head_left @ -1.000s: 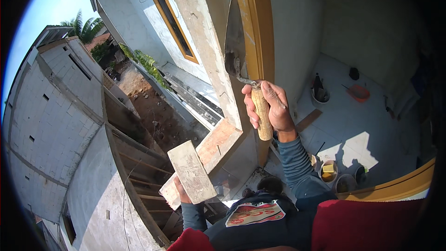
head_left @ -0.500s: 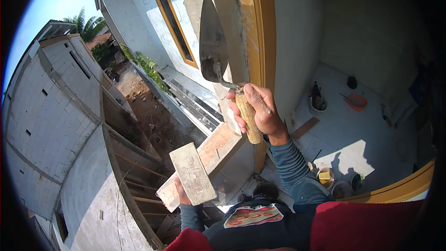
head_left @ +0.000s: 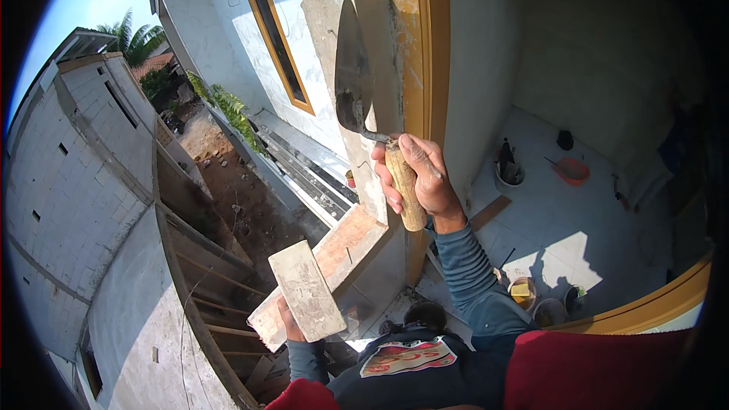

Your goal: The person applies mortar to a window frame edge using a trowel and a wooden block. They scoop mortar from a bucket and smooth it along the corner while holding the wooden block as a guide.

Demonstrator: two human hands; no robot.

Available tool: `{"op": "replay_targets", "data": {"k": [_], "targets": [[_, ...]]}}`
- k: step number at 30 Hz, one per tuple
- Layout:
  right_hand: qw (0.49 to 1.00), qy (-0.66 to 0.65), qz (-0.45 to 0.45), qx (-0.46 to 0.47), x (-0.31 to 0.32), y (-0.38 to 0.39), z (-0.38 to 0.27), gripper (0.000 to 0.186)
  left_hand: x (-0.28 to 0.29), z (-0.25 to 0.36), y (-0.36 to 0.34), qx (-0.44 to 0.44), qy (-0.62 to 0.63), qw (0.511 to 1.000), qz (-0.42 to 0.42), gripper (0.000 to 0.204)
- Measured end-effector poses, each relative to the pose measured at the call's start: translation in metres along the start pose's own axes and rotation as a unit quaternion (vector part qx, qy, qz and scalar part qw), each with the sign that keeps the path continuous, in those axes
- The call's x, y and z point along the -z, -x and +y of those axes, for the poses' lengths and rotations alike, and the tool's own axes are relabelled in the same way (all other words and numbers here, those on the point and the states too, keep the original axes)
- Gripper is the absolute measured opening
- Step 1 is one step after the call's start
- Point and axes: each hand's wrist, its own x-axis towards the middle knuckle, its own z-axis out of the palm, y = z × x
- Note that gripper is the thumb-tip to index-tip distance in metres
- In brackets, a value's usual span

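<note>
My right hand (head_left: 430,176) is wrapped round the wooden handle of a pointed trowel (head_left: 353,68). The blade points up in front of the rough cement wall edge (head_left: 380,45) beside the yellow-brown door frame (head_left: 434,53); whether it touches the wall I cannot tell. Lower down, my left hand (head_left: 288,322) holds a pale, flat rectangular board (head_left: 307,292) from below. Most of that hand's fingers are hidden under the board. The board's upper face shows thin, dried smears. It sits over a low wall top (head_left: 353,241) with a nail standing up from it.
On the tiled floor at right are a bucket with tools (head_left: 509,173), an orange basin (head_left: 571,171), a wooden plank (head_left: 490,212) and several small pails near a yellow sponge (head_left: 522,291). To the left, past the low wall, lie bare soil and an unplastered block building (head_left: 83,205).
The view has shifted slightly. Both hands keep their grip on the trowel and the board, and the trowel blade appears slightly lower against the wall edge.
</note>
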Motion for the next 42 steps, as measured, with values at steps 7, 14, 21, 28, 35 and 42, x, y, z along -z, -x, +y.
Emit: {"op": "replay_targets", "data": {"k": [7, 14, 21, 28, 35, 42], "targets": [[0.995, -0.05, 0.076, 0.045, 0.012, 0.032, -0.045, 0.048, -0.014, -0.002, -0.003, 0.024, 0.018, 0.999, 0.04, 0.065], [0.818, 0.508, 0.25, 0.104, -0.008, 0.053, -0.13, 0.05, -0.046, -0.006, -0.012, 0.044, -0.02, 0.996, 0.077, 0.045], [0.629, 0.751, 0.199, -0.002, -0.062, 0.039, -0.203, 0.036, -0.09, -0.023, -0.038, 0.014, -0.083, 0.996, -0.02, 0.066], [0.512, 0.83, 0.11, -0.191, -0.094, 0.038, -0.208, 0.03, -0.096, -0.024, -0.052, 0.055, -0.059, 0.995, -0.066, 0.083], [0.565, 0.789, 0.195, -0.143, -0.111, 0.017, -0.212, 0.034, -0.083, -0.017, -0.064, 0.076, -0.041, 0.992, -0.094, 0.09], [0.559, 0.791, 0.223, -0.112, -0.112, 0.01, -0.201, 0.038, -0.077, -0.017, -0.066, 0.072, -0.092, 0.992, -0.045, 0.09]]}}
